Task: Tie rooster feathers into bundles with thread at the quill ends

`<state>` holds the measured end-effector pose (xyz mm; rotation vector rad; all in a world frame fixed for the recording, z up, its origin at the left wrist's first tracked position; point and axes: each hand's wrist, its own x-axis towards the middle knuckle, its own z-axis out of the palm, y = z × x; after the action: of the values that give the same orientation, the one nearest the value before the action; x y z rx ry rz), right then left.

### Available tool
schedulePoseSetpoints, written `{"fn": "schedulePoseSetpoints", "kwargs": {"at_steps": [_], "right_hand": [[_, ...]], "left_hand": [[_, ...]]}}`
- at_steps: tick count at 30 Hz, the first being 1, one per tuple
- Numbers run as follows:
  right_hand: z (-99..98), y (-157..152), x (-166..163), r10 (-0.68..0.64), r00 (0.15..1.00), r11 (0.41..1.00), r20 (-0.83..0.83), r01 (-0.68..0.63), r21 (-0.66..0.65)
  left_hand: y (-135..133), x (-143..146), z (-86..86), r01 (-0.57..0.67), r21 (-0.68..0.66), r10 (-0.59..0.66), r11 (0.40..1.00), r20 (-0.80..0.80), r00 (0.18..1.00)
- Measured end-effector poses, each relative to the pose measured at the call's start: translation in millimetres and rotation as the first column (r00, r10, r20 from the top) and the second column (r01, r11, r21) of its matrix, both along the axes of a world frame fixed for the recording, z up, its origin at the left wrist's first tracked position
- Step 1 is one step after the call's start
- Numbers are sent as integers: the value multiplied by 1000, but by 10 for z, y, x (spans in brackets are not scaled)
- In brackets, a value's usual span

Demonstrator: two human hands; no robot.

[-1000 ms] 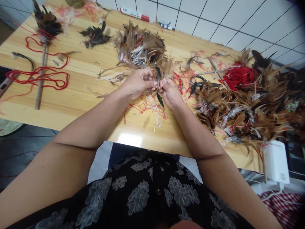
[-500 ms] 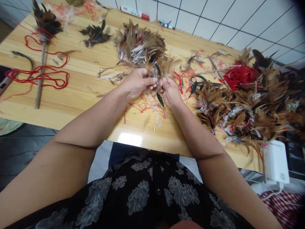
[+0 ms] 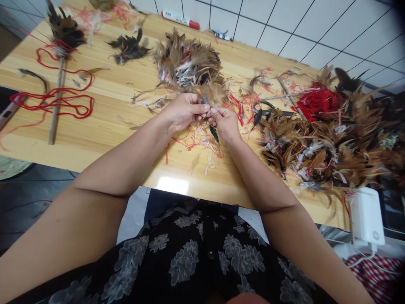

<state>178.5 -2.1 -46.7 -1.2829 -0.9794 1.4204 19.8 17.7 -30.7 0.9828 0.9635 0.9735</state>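
Note:
My left hand [image 3: 185,112] is closed, thumb against fingers, on a small tuft of brown feathers [image 3: 211,93] that fans out beyond my fingertips. My right hand [image 3: 226,123] pinches at the lower end of the same tuft, its fingertips touching those of my left. Exactly what the right fingertips grip is too small to make out. A dark feather [image 3: 214,133] lies just below my fingers, among tangled pink and white string scraps [image 3: 190,141]. Right behind my hands sits a large pile of brown feathers [image 3: 186,59].
A stick with dark feathers [image 3: 57,105] and looped red cord [image 3: 84,110] lies left. On the right are a wide feather heap [image 3: 303,147], a red string bundle [image 3: 319,101] and dark-handled scissors [image 3: 264,107]. A red-capped marker [image 3: 180,20] rests by the tiled wall.
The dark feather that stood up between my fingers no longer shows there. My right fingertips have shifted slightly down. The view has moved a little.

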Motion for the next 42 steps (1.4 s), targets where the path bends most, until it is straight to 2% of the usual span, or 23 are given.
{"fn": "schedulePoseSetpoints", "kwargs": {"at_steps": [5,12,20,27,30,35,38,42], "right_hand": [[-18,16,36,29,999,999,27,-29,13],[52,-3,28,25,996,1000,83,-25,-3],[-38,13,57,146,984,985,99,-154,80],[-67,23,81,128,992,992,23,-128,8],[-16,36,87,98,994,994,-48,-100,-36],[184,-6,61,64,982,988,-177,-88,-128],[278,-45,43,73,979,984,-188,-101,-147],[291,-57,33,74,981,982,-181,-104,-157]], "left_hand": [[29,-22,-32,2,46,1,999,-47,999],[7,17,-8,-56,93,73,994,-184,980],[34,-2,-86,-31,155,61,987,-193,979],[26,0,-92,17,237,29,971,-191,981],[-5,40,-46,-5,265,60,964,-200,978],[-28,74,-26,-15,295,84,955,-223,971],[-21,66,-47,-7,325,78,946,-208,975],[-25,61,-55,-6,334,72,943,-184,980]]}}
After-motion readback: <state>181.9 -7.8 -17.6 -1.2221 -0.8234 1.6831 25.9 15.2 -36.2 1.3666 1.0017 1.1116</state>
